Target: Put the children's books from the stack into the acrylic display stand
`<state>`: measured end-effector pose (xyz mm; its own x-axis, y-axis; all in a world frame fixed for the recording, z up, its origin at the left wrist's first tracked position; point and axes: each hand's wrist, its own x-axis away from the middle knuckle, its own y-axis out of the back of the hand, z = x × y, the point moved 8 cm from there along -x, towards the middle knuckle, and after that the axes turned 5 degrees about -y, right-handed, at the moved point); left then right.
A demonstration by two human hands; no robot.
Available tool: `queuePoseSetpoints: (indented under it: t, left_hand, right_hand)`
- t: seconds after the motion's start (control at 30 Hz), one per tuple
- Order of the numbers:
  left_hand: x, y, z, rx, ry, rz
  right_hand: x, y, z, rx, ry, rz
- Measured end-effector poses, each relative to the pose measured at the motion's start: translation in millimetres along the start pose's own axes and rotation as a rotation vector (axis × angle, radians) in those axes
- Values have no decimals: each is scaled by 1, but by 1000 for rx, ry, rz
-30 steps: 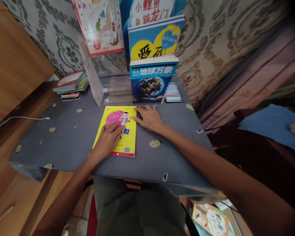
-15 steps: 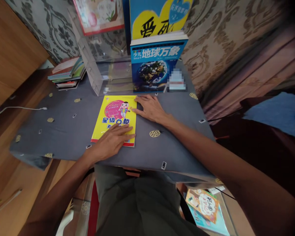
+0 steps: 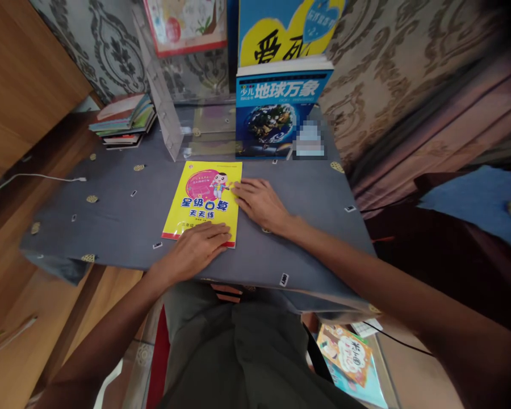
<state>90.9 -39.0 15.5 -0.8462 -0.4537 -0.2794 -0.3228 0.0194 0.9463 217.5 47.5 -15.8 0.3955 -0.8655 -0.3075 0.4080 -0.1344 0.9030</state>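
Observation:
A yellow workbook (image 3: 204, 196) with a red bottom strip and a cartoon child on its cover lies closed and flat on the cloth-covered table. My left hand (image 3: 200, 247) rests flat over its lower right part, fingers stretched out, hiding some of the print. At the book's right edge lies my right hand (image 3: 262, 204), fingers extended, with the fingertips touching the cover's edge. Neither hand grips anything.
Behind the workbook stands a clear acrylic book rack (image 3: 164, 96) holding a blue earth book (image 3: 268, 119) and others. A stack of books (image 3: 125, 122) sits at the back left, near a white cable (image 3: 46, 176). More books (image 3: 349, 360) lie below the table at right.
My left hand has slid down the cover, uncovering more of the title. My right hand has shifted a little down along the book's right edge. The camera view has moved slightly.

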Motion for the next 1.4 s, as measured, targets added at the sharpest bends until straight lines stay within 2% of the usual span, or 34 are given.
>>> queuePoseSetpoints:
  t: [0.17, 0.33, 0.63, 0.8, 0.97, 1.1, 1.2, 1.4]
  left_hand:
    - [4, -1, -1, -1, -2, -53]
    - [4, -2, -2, -34, -12, -58]
    - [5, -2, -4, -55, -47, -36]
    - [2, 2, -4, -49, -50, -5]
    - [-2, 6, -3, -34, -45, 27]
    - [-1, 6, -2, -6, -26, 33]
    - [2, 5, -2, 8, -28, -2]
    - [9, 0, 0, 27, -11, -45]
  right_hand:
    - [58, 12, 44, -98, 173, 7]
    - [93, 19, 62, -157, 249, 12]
    - [89, 26, 56, -338, 215, 1]
    - [87, 26, 52, -446, 153, 53]
    - [86, 25, 45, -482, 63, 90]
    - [86, 27, 46, -483, 78, 78]
    - [87, 27, 51, -448, 144, 73]
    - [95, 17, 63, -151, 260, 132]
